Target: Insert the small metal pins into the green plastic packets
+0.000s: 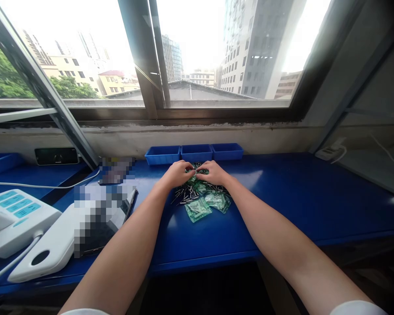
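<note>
Two bare hands meet over a heap of small parts at a window-side worktop (pixel 289 192). The left grip (pixel 180 173) and the right grip (pixel 214 173) face each other, fingers curled and tips drawn in close; whether either has hold of a packet or a pin, and how tightly, cannot be told at this size. Directly beneath both lie slim pins (pixel 188 193), some dark and some silvery, fanned out loosely toward the wearer. Just nearer the wearer than the grip, green-tinted packets (pixel 198 210) rest flat, pins apparently showing through their film.

The packets look light, limp and a little slippery, best pinched by an edge or corner; the pins seem stiff, likely metal, apt to roll, and best lifted by the middle of the shank between thumb and forefinger.

The blue surface is smooth and glossy, catching daylight to either side of the grip. Just beyond the hands, a row of three blue bins (pixel 197 152) stands near the wall. Well to the left of the grip are a white power strip (pixel 21 223) and a phone (pixel 57 156). Past the bins, a wide window (pixel 197 94) overlooks rooftops and towers.
</note>
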Demonstrator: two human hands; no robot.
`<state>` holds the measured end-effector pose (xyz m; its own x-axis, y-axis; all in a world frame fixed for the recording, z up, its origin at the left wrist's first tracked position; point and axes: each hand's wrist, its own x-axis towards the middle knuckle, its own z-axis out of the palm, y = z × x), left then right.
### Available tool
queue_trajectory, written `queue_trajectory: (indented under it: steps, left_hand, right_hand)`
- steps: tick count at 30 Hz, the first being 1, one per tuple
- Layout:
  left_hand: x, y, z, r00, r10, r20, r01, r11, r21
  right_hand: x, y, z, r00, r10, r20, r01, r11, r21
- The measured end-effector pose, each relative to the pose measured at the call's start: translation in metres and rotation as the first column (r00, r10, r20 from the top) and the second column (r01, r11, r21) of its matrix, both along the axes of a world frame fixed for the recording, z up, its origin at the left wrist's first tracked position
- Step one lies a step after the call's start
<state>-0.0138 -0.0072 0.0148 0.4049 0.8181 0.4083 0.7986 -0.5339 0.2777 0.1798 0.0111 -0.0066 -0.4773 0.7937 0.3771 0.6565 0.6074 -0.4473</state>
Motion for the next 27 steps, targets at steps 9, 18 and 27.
queue_trajectory:
  steps: [9, 18, 27]
  left_hand:
    - [0.0, 0.003, -0.002, 0.998, -0.011, 0.056, 0.009, 0.999, 0.034]
    - [0.006, -0.003, 0.005, 0.994, 0.033, 0.103, -0.044, 0.993, 0.109]
    - [0.018, -0.01, 0.013, 0.962, 0.001, 0.274, -0.008, 1.0, 0.024]
  right_hand:
    - [0.0, -0.004, 0.005, 0.998, -0.036, -0.049, 0.037, 0.999, 0.024]
    - [-0.001, 0.0, 0.002, 0.994, -0.08, -0.081, 0.085, 0.994, 0.07]
    - [-0.001, -0.003, 0.004, 0.994, 0.033, -0.109, -0.023, 0.996, 0.091]
